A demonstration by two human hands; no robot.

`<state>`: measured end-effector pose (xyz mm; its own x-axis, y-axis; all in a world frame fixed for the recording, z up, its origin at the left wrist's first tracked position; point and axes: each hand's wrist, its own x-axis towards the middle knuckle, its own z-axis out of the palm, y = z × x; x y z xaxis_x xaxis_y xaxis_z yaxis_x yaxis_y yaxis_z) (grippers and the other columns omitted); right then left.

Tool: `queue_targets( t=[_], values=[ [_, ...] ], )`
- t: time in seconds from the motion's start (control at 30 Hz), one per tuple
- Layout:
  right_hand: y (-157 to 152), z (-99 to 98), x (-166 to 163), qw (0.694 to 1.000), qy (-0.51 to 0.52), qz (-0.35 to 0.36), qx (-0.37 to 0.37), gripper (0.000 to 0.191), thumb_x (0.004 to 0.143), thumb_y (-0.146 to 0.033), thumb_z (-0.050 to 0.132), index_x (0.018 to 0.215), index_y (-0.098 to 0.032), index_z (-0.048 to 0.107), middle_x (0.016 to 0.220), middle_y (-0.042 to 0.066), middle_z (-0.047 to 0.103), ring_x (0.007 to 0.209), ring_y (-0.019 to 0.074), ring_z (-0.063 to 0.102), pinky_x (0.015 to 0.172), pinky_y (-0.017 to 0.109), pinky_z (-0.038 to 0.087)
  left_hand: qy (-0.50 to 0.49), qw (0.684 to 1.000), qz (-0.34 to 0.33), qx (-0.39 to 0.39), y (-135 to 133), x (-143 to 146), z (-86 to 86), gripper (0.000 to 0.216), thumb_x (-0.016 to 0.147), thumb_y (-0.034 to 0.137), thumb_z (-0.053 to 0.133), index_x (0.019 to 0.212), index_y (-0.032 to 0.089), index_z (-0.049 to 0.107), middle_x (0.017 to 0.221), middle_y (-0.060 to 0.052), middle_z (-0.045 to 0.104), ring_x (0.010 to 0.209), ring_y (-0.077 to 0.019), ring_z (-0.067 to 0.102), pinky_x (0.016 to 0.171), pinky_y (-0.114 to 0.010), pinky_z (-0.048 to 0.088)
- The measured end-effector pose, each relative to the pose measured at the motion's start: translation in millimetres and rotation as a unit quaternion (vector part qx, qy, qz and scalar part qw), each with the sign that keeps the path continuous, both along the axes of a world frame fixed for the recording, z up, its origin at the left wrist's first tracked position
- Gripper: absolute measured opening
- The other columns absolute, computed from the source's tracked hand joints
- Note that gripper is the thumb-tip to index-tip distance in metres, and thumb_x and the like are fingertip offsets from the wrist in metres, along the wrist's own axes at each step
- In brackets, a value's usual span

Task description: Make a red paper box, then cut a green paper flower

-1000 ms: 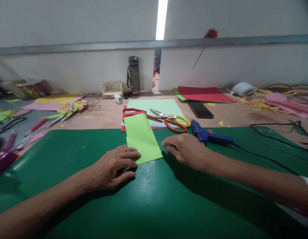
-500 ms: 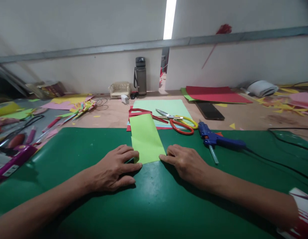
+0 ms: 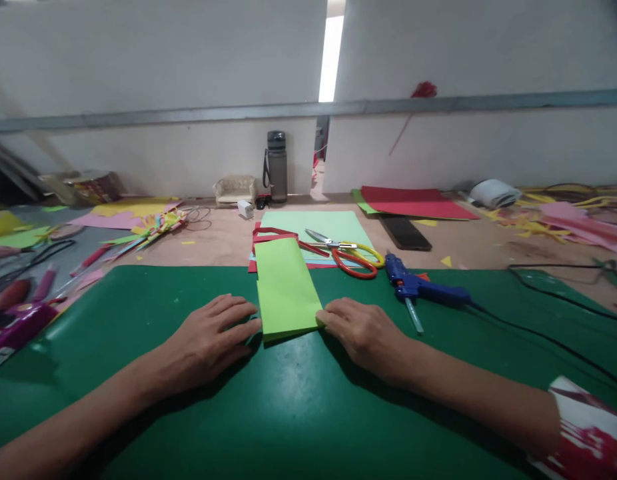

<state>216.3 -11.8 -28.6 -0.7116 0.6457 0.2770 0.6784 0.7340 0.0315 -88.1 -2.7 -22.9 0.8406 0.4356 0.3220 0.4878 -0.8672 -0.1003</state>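
Observation:
A folded light green paper (image 3: 284, 287) lies on the dark green mat (image 3: 298, 407). My left hand (image 3: 206, 340) rests flat on the mat, fingers stretched, its tips at the paper's near left corner. My right hand (image 3: 361, 330) lies on the mat too, its fingertips touching the paper's near right corner. Neither hand grips anything.
Behind the paper lie red strips (image 3: 271, 235), a pale green sheet (image 3: 316, 223) and orange-yellow scissors (image 3: 348, 253). A blue glue gun (image 3: 418, 288) with a black cord lies right of my right hand. A phone (image 3: 404, 233), red card (image 3: 413, 201), a bottle (image 3: 277, 167) and paper scraps sit further off.
My left hand has slid back off the paper's corner to its edge. My right hand came from beside the glue gun to the paper's right corner.

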Motion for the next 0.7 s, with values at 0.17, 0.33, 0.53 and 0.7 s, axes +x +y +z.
queue_targets(
  t=[0.17, 0.33, 0.53, 0.7],
  values=[
    [-1.4, 6.7, -5.5, 0.994, -0.097, 0.024, 0.048, 0.014, 0.089, -0.009, 0.047, 0.096, -0.009, 0.059, 0.080, 0.009, 0.062, 0.067, 0.0199, 0.053, 0.051, 0.028, 0.032, 0.049, 0.993, -0.019, 0.109, 16.0, 17.8, 9.0, 0.036, 0.091, 0.012, 0.043, 0.127, 0.012, 0.045, 0.116, -0.014, 0.061, 0.109, -0.0260, 0.054, 0.093, -0.042, 0.042],
    [-2.0, 13.2, -14.4, 0.976, -0.168, 0.076, 0.115, 0.019, 0.086, -0.002, 0.041, 0.086, -0.007, 0.059, 0.072, 0.010, 0.059, 0.060, 0.0200, 0.053, 0.046, 0.029, 0.032, 0.079, 0.988, 0.010, 0.135, 19.5, 19.6, 15.3, 0.036, 0.091, 0.012, 0.043, 0.126, 0.017, 0.048, 0.123, -0.014, 0.057, 0.114, -0.0292, 0.050, 0.092, -0.043, 0.041],
    [-0.6, 15.8, -19.4, 0.970, -0.172, 0.075, 0.154, 0.023, 0.083, 0.002, 0.038, 0.075, -0.009, 0.056, 0.062, 0.009, 0.057, 0.052, 0.0177, 0.050, 0.042, 0.027, 0.028, 0.097, 0.993, -0.002, 0.062, 31.2, 27.4, 3.7, 0.043, 0.089, 0.013, 0.047, 0.131, 0.024, 0.046, 0.133, -0.010, 0.053, 0.124, -0.0288, 0.045, 0.098, -0.046, 0.038],
    [0.0, 12.2, -13.5, 0.984, -0.082, 0.053, 0.151, 0.020, 0.084, -0.001, 0.041, 0.075, -0.012, 0.055, 0.065, 0.007, 0.058, 0.054, 0.0177, 0.050, 0.044, 0.028, 0.027, -0.083, 0.996, -0.008, 0.033, 50.0, 37.0, -0.7, 0.043, 0.085, 0.020, 0.055, 0.128, 0.018, 0.049, 0.129, -0.013, 0.057, 0.126, -0.0284, 0.044, 0.098, -0.045, 0.043]
  ],
)
